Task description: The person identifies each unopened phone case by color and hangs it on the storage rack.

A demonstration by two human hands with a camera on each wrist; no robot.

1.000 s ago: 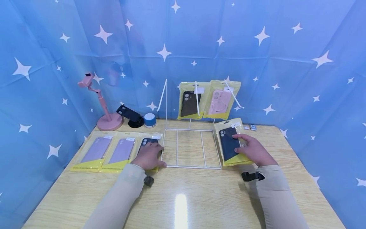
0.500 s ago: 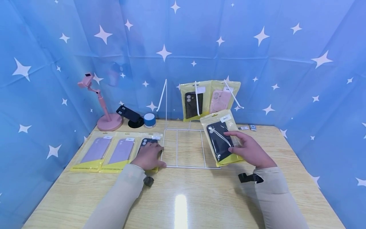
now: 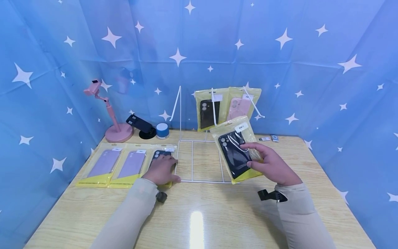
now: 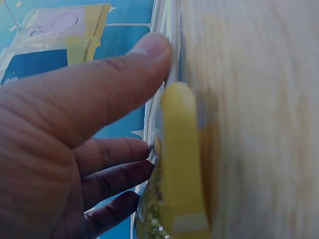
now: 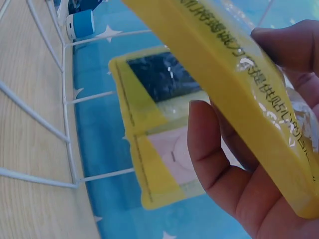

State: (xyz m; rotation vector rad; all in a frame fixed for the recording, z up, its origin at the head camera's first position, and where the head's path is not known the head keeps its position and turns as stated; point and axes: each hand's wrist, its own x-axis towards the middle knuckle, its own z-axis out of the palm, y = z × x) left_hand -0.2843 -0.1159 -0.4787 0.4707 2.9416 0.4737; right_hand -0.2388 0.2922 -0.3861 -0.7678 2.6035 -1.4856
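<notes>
My right hand (image 3: pixel 269 162) grips a yellow packet with a dark phone case (image 3: pixel 235 149), held tilted above the right side of the white wire rack (image 3: pixel 192 162); the right wrist view shows the packet's yellow edge (image 5: pixel 234 89) between thumb and fingers. My left hand (image 3: pixel 161 168) rests flat on another dark-case packet (image 3: pixel 160 154) lying on the table left of the rack; the left wrist view shows its yellow edge (image 4: pixel 179 164) under the palm. Two packets, a black case (image 3: pixel 207 113) and a pink case (image 3: pixel 240 108), hang on the rack's hooks at the back.
Two lilac-case packets (image 3: pixel 119 165) lie at the left on the wooden table (image 3: pixel 199 214). A pink phone stand (image 3: pixel 115 128), a black holder (image 3: pixel 140 124) and a small blue-white speaker (image 3: pixel 162 130) stand at the back left. Small items (image 3: pixel 270 138) lie at the back right.
My right hand has lifted the dark-case packet off the table and carried it up and left over the rack, tilting it. The left hand has stayed put.
</notes>
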